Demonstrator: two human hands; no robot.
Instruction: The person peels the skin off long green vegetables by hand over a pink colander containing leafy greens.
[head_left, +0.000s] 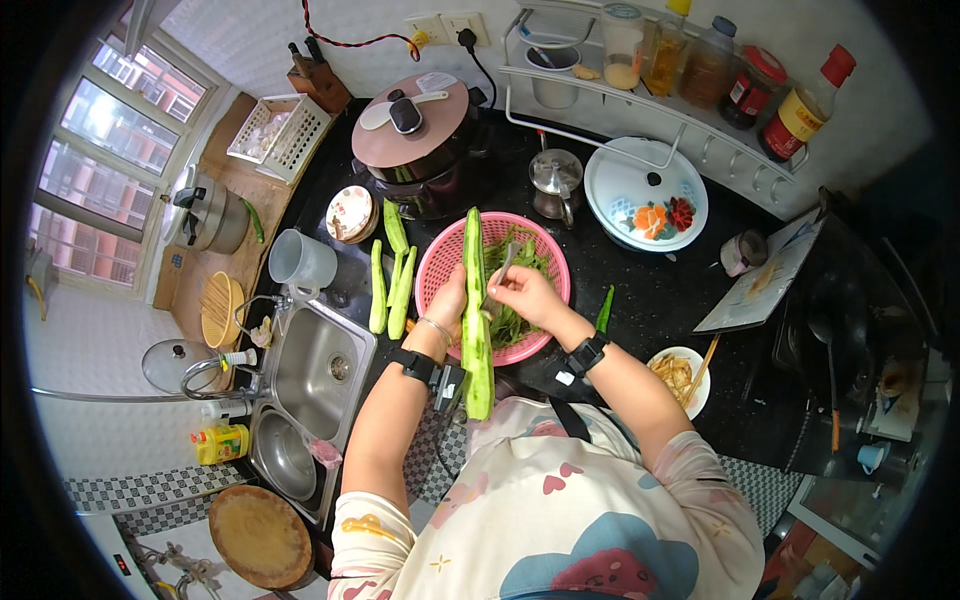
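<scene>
My left hand (445, 306) grips a long, partly peeled green gourd (477, 337), held lengthwise over a pink plastic colander (556, 255). In my right hand (525, 294) is a metal utensil (511, 259), probably a spoon or peeler, whose lower end lies against the gourd's right side. Green peelings or leaves (517, 326) lie in the colander beneath. Several peeled gourd pieces (379, 289) rest on the black counter left of the colander. A green chili pepper (605, 309) lies on the counter to its right.
A steel double sink (319, 360) is at the left, with a plastic jug (301, 259) behind it. At the back stand an electric pot (412, 142), a glass teapot (555, 176) and a lidded enamel basin (645, 195). A bowl of food (679, 379) with chopsticks sits right of me.
</scene>
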